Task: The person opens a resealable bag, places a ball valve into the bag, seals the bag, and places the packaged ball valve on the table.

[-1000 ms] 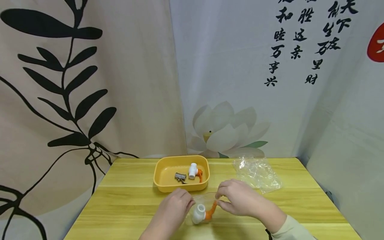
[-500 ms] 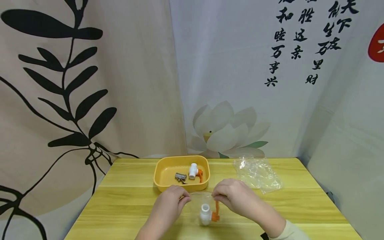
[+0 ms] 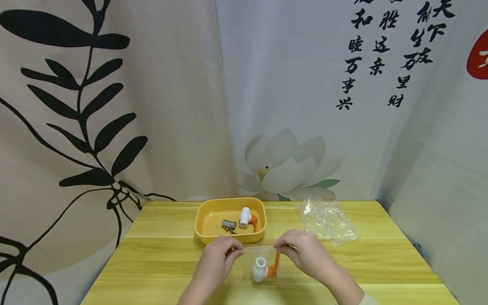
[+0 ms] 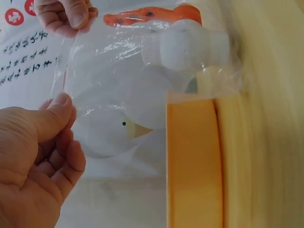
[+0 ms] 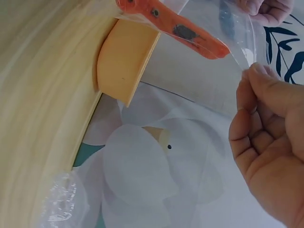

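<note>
A clear zip bag (image 3: 249, 253) hangs stretched between my two hands over the table. Inside it lies a white plastic ball valve (image 3: 260, 270) with an orange lever handle (image 3: 275, 263). My left hand (image 3: 218, 259) pinches one top corner of the bag between thumb and forefinger. At the opposite corner, my right hand (image 3: 305, 250) pinches the film in the same way. The left wrist view shows a thin reddish line along the bag's top edge, and the valve (image 4: 185, 47) well below it. Whether the zip is sealed, I cannot tell.
Just beyond my hands stands a yellow tray (image 3: 207, 238), holding another white valve (image 3: 245, 217) with an orange handle and a small grey metal part (image 3: 229, 224). A crumpled clear bag (image 3: 328, 221) lies at the back right of the wooden table (image 3: 160, 254). Printed curtains hang behind.
My left hand has shifted slightly left and the bag's top edge is drawn straighter. The valve inside has swung a little right, its handle now pointing more upright.
</note>
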